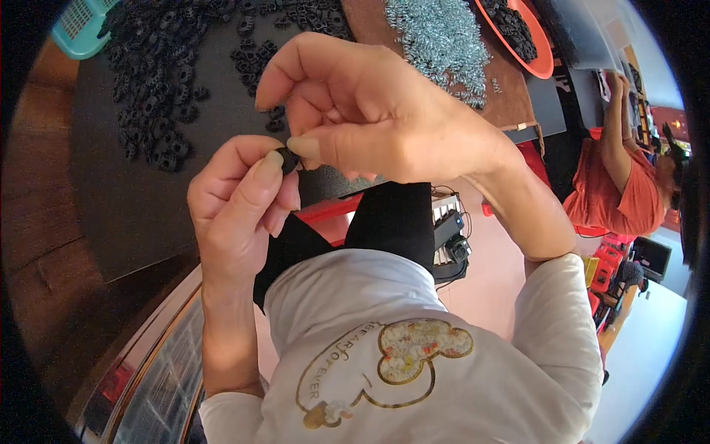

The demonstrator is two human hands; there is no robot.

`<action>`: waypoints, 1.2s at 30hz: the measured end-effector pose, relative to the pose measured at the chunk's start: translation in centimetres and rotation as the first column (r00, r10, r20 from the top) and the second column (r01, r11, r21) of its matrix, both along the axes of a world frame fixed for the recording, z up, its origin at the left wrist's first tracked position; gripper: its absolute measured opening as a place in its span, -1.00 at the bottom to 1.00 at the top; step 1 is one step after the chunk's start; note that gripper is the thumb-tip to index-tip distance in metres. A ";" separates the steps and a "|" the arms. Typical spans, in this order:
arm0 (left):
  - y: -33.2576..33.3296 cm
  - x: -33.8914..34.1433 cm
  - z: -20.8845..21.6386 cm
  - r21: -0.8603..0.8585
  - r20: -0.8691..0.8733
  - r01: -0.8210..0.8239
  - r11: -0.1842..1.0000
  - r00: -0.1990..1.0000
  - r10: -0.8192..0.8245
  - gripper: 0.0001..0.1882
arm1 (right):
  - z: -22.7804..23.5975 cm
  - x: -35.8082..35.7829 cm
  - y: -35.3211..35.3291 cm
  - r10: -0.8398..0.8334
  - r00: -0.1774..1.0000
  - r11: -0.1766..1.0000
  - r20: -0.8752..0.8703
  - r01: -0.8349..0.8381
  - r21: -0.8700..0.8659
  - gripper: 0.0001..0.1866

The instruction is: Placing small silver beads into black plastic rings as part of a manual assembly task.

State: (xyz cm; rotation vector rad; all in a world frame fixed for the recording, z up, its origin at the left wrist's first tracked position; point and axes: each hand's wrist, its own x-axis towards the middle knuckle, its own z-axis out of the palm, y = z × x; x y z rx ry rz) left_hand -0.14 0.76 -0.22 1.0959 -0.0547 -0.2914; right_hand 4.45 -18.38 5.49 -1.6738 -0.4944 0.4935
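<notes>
Between thumb and fingers, my left hand (pixel 240 196) pinches a small round black plastic part (pixel 289 160) above the table's near edge. My right hand (pixel 370 111) comes in from the right with its fingers curled, and its thumb tip presses on the same part. Fingers partly cover the part, so its details cannot be made out. Beyond my hands lies a spread heap of small black ring-shaped plastic pieces (pixel 159 81). To the right of it sits a pile of small silvery metal coil springs (pixel 440 44).
An orange dish (pixel 546 63) at the far right holds small black pieces. A turquoise basket (pixel 89 46) stands at the far left. The dark table mat (pixel 111 214) reaches toward me. Another person in an orange shirt (pixel 617 185) sits off to the right.
</notes>
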 end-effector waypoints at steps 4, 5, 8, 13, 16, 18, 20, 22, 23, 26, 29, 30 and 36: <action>0.1 0.2 0.1 -0.019 0.020 0.015 1.000 1.000 -0.014 -0.78 | -0.3 0.2 0.1 0.029 0.989 1.000 0.147 -0.030 0.000 -0.71; 0.1 0.3 0.1 -0.023 0.006 0.031 0.999 1.000 -0.030 -0.78 | -0.1 0.0 0.2 0.025 0.983 0.999 0.184 -0.020 -0.031 -0.71; 0.5 0.3 0.3 -0.030 -0.014 0.057 0.998 0.998 -0.057 -0.77 | 0.2 -0.3 0.5 0.000 0.967 0.999 0.254 0.013 -0.048 -0.72; 0.7 0.1 0.2 -0.028 -0.025 0.051 0.998 0.998 -0.052 -0.77 | 0.9 -0.3 0.4 0.036 0.997 0.993 0.075 -0.027 -0.113 -0.69; 0.8 0.0 -0.2 0.001 0.005 0.094 0.996 0.996 -0.094 -0.78 | 0.0 -0.1 0.1 0.023 0.996 1.000 0.087 -0.021 -0.023 -0.68; 0.8 0.0 -0.2 0.042 0.042 0.097 0.994 0.994 -0.099 -0.79 | 0.0 -0.1 0.2 0.022 0.999 1.000 0.036 -0.022 0.017 -0.67; 0.3 -0.1 0.0 0.052 0.054 0.058 0.997 0.997 -0.061 -0.78 | 0.3 -0.1 0.3 0.008 0.994 0.999 0.110 -0.003 -0.047 -0.68; 0.1 0.0 0.1 0.059 0.069 0.022 0.998 0.997 -0.026 -0.76 | 1.0 -0.5 0.4 -0.008 0.993 0.997 0.116 0.017 -0.076 -0.69; 0.1 0.1 -0.1 0.027 0.089 0.025 0.999 0.996 -0.028 -0.76 | 1.1 -0.5 0.4 -0.014 0.993 0.995 0.119 0.026 -0.100 -0.70; -0.1 0.2 -0.3 -0.016 0.098 0.014 1.000 0.995 -0.013 -0.76 | 0.0 -0.2 0.1 -0.017 0.998 1.000 0.058 0.016 0.021 -0.78; 0.0 0.0 0.0 -0.037 0.050 0.005 0.999 0.999 -0.003 -0.76 | -1.0 0.2 0.2 0.009 0.995 0.992 0.101 -0.021 0.126 -0.85; 0.1 0.1 0.1 -0.047 0.015 0.006 0.999 1.000 -0.005 -0.76 | -0.6 0.2 0.2 0.007 0.995 0.992 0.101 -0.020 0.125 -0.85; 0.9 0.4 -0.5 -0.120 0.027 0.100 0.988 0.995 -0.097 -0.76 | 1.0 0.0 0.1 -0.027 0.994 0.999 -0.101 0.029 0.017 -0.90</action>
